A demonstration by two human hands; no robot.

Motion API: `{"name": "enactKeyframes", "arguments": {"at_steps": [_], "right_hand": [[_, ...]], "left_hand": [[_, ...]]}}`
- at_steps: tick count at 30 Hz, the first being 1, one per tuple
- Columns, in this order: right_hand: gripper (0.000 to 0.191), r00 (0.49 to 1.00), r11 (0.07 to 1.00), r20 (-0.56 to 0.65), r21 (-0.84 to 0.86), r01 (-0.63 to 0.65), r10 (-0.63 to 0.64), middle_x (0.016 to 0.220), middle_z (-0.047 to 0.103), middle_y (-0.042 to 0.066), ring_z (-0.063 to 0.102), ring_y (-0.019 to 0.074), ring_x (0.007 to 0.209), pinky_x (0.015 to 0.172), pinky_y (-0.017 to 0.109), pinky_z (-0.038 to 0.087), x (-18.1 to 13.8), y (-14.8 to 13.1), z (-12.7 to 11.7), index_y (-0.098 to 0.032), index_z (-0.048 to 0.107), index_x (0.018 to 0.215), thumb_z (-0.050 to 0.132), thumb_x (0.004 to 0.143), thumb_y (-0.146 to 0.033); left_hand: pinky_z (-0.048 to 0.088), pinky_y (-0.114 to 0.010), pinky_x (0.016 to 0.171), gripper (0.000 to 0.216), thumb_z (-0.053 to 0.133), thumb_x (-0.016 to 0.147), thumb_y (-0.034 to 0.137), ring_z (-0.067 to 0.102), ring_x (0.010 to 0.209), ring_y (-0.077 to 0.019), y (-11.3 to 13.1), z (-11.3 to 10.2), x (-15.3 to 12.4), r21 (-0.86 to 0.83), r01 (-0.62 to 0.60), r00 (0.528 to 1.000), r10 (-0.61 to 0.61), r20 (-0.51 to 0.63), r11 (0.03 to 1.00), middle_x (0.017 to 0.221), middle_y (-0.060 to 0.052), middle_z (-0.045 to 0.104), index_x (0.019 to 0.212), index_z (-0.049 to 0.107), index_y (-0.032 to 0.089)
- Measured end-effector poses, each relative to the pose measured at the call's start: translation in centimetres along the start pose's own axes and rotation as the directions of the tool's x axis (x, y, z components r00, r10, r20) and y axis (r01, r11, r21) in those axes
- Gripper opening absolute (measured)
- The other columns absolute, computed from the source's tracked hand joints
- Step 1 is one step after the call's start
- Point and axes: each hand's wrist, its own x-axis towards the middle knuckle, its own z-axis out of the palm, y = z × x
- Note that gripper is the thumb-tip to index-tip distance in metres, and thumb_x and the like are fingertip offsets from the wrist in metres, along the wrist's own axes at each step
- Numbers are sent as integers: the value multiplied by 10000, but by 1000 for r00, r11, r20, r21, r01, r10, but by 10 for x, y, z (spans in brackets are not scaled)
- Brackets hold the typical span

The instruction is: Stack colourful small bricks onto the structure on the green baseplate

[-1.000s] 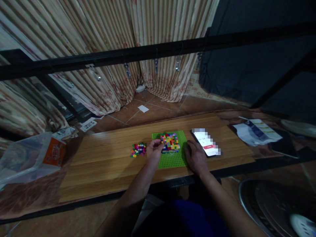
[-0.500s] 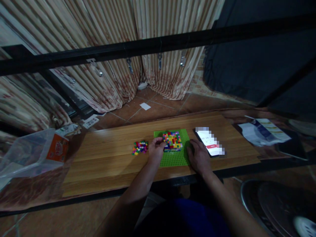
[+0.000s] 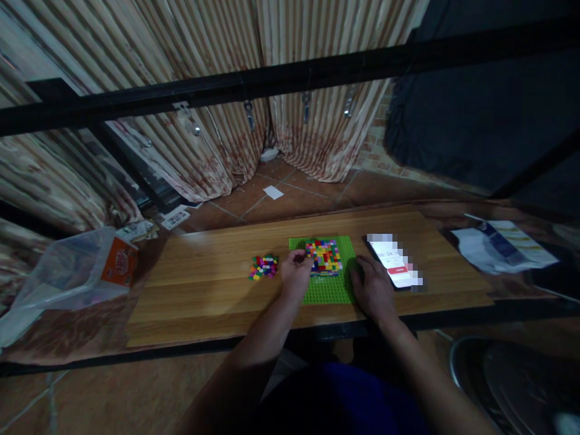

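A block of many-coloured toy bricks (image 3: pixel 324 255) stands on a green studded baseplate (image 3: pixel 328 293). My left hand (image 3: pixel 294 277) is at the block's left side, thumb and fingers brought together against its edge. Whatever is between those fingertips is too small and hidden to make out. On the baseplate's right edge rests my right hand (image 3: pixel 374 289), holding nothing, its fingers loosely bent and the thumb apart. A small pile of loose bricks (image 3: pixel 264 267) lies on the wooden board left of my left hand.
A phone (image 3: pixel 393 263) with a lit screen lies right of my right hand on the wooden board (image 3: pixel 194 290). A clear plastic box (image 3: pixel 72 266) with an orange label stands far left. Papers (image 3: pixel 502 244) lie far right. Beyond runs a black bar (image 3: pixel 272 78) before curtains.
The view has shifted a little, moving the whole scene slightly right in the picture. My left hand stays at the block's left side, and my right hand keeps its place on the baseplate.
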Motion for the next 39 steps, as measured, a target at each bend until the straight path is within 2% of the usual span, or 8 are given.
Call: {"name": "enactKeyframes", "arguments": {"at_steps": [10, 13, 16, 21, 24, 31, 35, 39], "right_hand": [[384, 1000, 1000, -1, 1, 24, -24, 1213, 623, 173, 541, 300, 1160, 1022, 494, 441, 0, 3, 1, -143, 605, 1191, 441, 943, -386], [388, 1000, 1000, -4, -1, 28, -28, 1213, 621, 171, 540, 297, 1156, 1019, 488, 445, 0, 3, 1, -146, 603, 1193, 434, 944, -392], [401, 1000, 1000, -2, -5, 27, -27, 1218, 617, 175, 537, 297, 1155, 1018, 480, 448, 0, 2, 0, -132, 603, 1190, 431, 945, -399], [397, 1000, 1000, -2, 6, 20, -20, 1210, 622, 175, 533, 296, 1156, 1017, 483, 444, 0, 2, 1, -133, 607, 1183, 437, 946, -402], [398, 1000, 1000, -7, 12, 11, -10, 1213, 620, 170, 533, 295, 1158, 1017, 484, 445, -1, 2, 1, -140, 604, 1193, 438, 947, -406], [383, 1000, 999, -14, 27, 17, -16, 1218, 620, 164, 538, 298, 1165, 1012, 502, 445, 0, 3, 2, -159, 614, 1188, 449, 943, -402], [372, 1000, 1000, -12, 28, 9, -9, 1221, 621, 162, 536, 296, 1172, 1012, 498, 446, 0, 2, 1, -161, 619, 1187, 457, 939, -386], [373, 1000, 1000, -11, 22, -7, 7, 1224, 619, 166, 535, 293, 1168, 1019, 488, 444, 0, 0, 0, -150, 622, 1182, 459, 938, -381]], "left_hand": [[467, -234, 639, 129, 653, 628, 116, 602, 633, -126, -2, 1, -3, 36, -23, 1000, 23, 6, 999, 641, 37, 641, 735, 663, 188], [482, -242, 666, 148, 664, 667, 144, 610, 661, -128, -5, -12, -11, 48, -88, 995, 86, 44, 995, 699, 22, 645, 810, 673, 182], [496, -255, 692, 189, 669, 695, 158, 624, 710, -139, -7, -40, -19, 167, -165, 986, 162, 34, 972, 786, -6, 660, 882, 682, 183], [527, -293, 752, 206, 609, 777, 125, 646, 766, -161, -2, -96, -23, 447, -351, 931, 356, 76, 823, 886, -44, 681, 949, 688, 208], [541, -323, 781, 195, 614, 806, 149, 653, 796, -182, 1, -113, -19, 602, -406, 897, 424, 121, 688, 940, -64, 682, 968, 696, 221], [534, -392, 891, 207, 555, 856, 170, 644, 983, -246, -7, -108, -9, 748, -508, 817, 516, 259, 428, 1058, -95, 683, 997, 697, 219], [535, -398, 884, 200, 524, 880, 183, 644, 971, -252, -9, -107, -6, 775, -520, 799, 526, 293, 359, 1040, -99, 693, 965, 702, 214], [539, -391, 856, 205, 503, 901, 199, 648, 944, -251, -8, -108, -6, 785, -518, 798, 521, 301, 339, 1020, -99, 698, 954, 701, 215]]}}
